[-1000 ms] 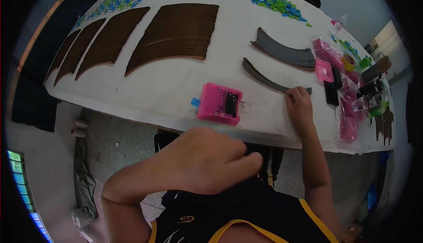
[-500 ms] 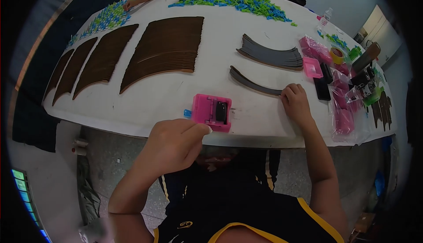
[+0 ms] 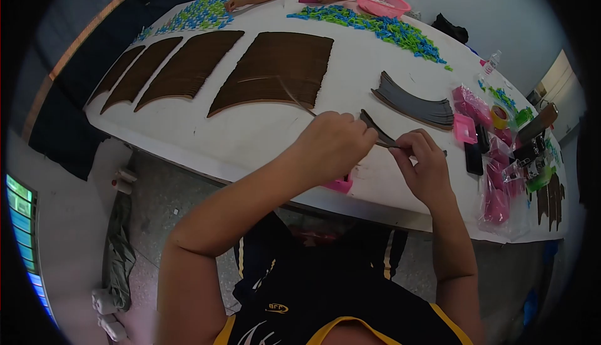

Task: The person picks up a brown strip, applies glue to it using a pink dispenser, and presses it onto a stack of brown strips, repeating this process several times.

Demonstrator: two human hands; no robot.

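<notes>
My left hand [image 3: 338, 146] is closed in a pinch on a thin brown strip [image 3: 297, 99], whose free end sticks out up and left over the large stack of dark brown strips [image 3: 275, 66]. Close beside it, my right hand [image 3: 426, 167] pinches the strip's other end, fingers drawn together. Behind the hands lies a small pile of curved dark grey strips [image 3: 370, 121], partly covered by the fingers. A pink holder [image 3: 342, 184] on the table edge is mostly hidden under my left forearm. Farther back rests a thicker stack of grey curved strips [image 3: 413, 103].
Three narrower brown stacks [image 3: 191, 66] lie on the left. Blue and green clips [image 3: 382, 27] are heaped at the back, near a pink basket [image 3: 382, 2]. Another person's hand [image 3: 233, 4] reaches among clips. On the right are pink packages [image 3: 498, 195], a phone [image 3: 473, 159] and tape [image 3: 499, 117].
My left hand has left the pink holder and moved up and right to meet my right hand. A thin strip now shows in my hands. The view has shifted, so the table appears farther right.
</notes>
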